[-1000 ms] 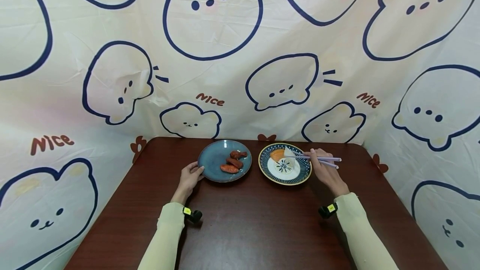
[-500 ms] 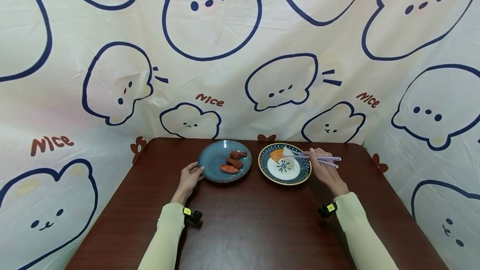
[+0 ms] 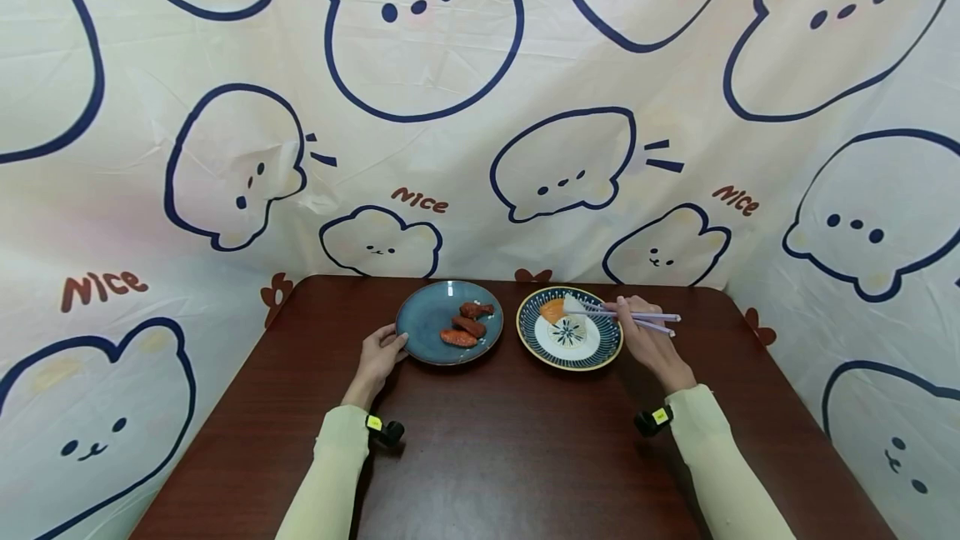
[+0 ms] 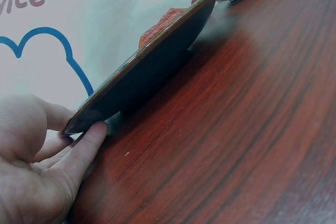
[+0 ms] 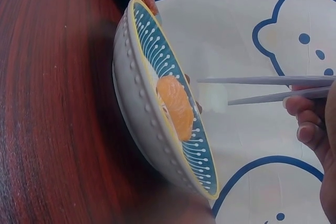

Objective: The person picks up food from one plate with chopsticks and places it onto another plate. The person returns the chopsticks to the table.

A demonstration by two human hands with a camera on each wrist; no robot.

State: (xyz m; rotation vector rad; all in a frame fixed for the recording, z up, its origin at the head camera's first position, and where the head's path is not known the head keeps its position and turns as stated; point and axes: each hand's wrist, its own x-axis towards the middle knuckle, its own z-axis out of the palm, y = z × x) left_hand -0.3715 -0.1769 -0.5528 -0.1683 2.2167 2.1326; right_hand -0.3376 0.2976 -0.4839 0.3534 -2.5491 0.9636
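My left hand (image 3: 380, 361) pinches the left rim of a round blue plate (image 3: 423, 323), and the left wrist view has its fingers at the plate's edge (image 4: 152, 66). Several reddish-brown chicken pieces (image 3: 468, 327) lie on that plate. My right hand (image 3: 651, 344) holds a pair of pale purple chopsticks (image 3: 663, 317). Their tips are at a whitish piece of food (image 3: 573, 304), blurred and pale in the right wrist view, over a patterned dish (image 3: 529, 338). Beside it, an orange slice that looks like salmon (image 5: 176, 107) lies in the dish.
Both dishes stand near the far edge of a dark brown wooden table (image 3: 517, 457), with a narrow gap between them. Right behind the table hangs a pale cloth (image 3: 465, 190) printed with bear outlines. A black wrist camera (image 3: 386, 432) sits on the left sleeve.
My right hand and the chopsticks have shifted very slightly left, and the whitish piece with them. The left hand and the blue plate stay where they were.
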